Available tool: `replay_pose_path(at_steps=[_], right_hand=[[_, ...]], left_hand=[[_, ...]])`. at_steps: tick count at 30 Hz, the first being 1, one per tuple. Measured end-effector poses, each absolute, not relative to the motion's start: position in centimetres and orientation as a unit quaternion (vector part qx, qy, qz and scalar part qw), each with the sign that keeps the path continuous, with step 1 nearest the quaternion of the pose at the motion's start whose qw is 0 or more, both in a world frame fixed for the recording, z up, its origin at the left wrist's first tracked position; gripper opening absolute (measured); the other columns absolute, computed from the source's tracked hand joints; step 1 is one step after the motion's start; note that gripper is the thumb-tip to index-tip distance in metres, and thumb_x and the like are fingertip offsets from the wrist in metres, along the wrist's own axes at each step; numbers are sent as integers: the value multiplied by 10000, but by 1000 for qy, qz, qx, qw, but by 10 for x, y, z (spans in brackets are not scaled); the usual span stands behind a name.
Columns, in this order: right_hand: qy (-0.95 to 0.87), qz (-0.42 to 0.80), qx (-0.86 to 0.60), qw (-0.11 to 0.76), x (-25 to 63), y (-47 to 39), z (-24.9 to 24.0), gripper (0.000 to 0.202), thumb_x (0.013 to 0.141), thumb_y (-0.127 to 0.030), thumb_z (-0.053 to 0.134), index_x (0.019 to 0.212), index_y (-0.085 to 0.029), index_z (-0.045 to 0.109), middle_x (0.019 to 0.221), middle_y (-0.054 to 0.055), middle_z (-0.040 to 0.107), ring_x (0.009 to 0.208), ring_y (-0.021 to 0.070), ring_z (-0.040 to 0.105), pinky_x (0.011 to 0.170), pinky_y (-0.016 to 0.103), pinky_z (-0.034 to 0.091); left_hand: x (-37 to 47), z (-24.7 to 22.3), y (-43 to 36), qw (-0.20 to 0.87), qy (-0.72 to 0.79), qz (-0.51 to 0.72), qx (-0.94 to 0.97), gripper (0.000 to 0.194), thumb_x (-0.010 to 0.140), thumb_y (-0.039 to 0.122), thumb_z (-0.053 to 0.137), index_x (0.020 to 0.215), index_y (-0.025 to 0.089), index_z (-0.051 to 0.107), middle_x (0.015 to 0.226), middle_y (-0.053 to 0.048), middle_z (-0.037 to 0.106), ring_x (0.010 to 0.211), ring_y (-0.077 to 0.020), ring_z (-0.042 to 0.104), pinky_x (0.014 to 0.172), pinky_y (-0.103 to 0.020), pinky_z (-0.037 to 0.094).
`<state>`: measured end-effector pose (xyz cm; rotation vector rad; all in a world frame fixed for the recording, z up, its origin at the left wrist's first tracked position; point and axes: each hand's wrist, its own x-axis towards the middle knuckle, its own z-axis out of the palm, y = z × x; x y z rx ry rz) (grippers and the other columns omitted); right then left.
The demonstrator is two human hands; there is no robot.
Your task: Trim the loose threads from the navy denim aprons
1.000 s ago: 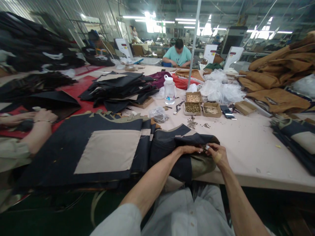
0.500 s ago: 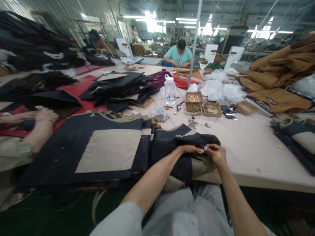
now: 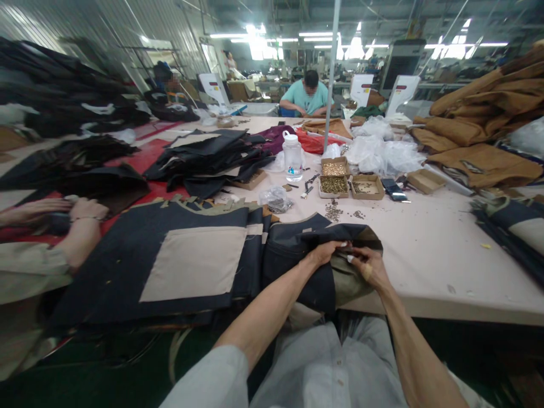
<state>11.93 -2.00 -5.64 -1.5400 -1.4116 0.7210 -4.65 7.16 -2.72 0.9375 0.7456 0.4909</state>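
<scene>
A dark navy garment piece with an olive lining (image 3: 317,283) lies bunched at the table's front edge, its edge folded up between my hands. My left hand (image 3: 329,252) is closed on the folded cloth, with white wrapping on a fingertip. Close beside it, my right hand (image 3: 369,265) pinches the same fold; white shows at a fingertip and a tan patch on the back of the hand. Anything small between the fingertips is too tiny to make out. Left of the garment is a stack of navy pieces with a beige pocket (image 3: 193,263).
Cardboard boxes of small metal fittings (image 3: 334,186) stand ahead, with loose fittings (image 3: 334,211) before them. Nearby are a water bottle (image 3: 292,157), a bag of metal parts (image 3: 275,199) and a phone (image 3: 394,191). A co-worker's hands (image 3: 87,212) work at far left. Brown garments (image 3: 480,141) are piled right.
My left hand has shifted slightly up at the fold, and my right fingertips have moved a little lower. The cloth edge has lifted slightly. The camera view has shifted slightly.
</scene>
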Motion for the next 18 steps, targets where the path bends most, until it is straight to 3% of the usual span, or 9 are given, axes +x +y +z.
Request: replay_pose_path(at_steps=[4,9,13,18], right_hand=[[-631,197,-643,387,109,-18,-61,254,770,-309,647,980,-234,768,968,61,696,787,211,634,740,328,499],[-650,169,-637,378,102,-18,-60,197,748,-230,626,923,-228,715,1014,67,681,868,230,636,779,326,483],[-609,252,-615,433,107,-22,-57,196,806,-302,607,949,-209,704,900,51,707,801,231,629,725,320,477],[-575,360,-545,494,121,-25,-52,336,842,-433,627,1045,-191,745,1003,65,747,909,259,658,809,346,497]], left_hand=[[-49,-14,68,795,355,256,420,284,743,312,796,902,78,765,902,-120,748,1023,-247,655,1014,-363,416],[-48,-17,70,773,372,267,439,235,734,254,759,885,75,767,931,-124,745,1027,-235,642,968,-336,427],[-51,-24,78,756,374,280,458,189,697,185,672,833,88,760,915,-94,732,990,-191,613,872,-271,418],[-62,-21,88,778,327,197,499,181,657,127,625,793,101,741,835,-46,692,836,-141,564,827,-256,396]])
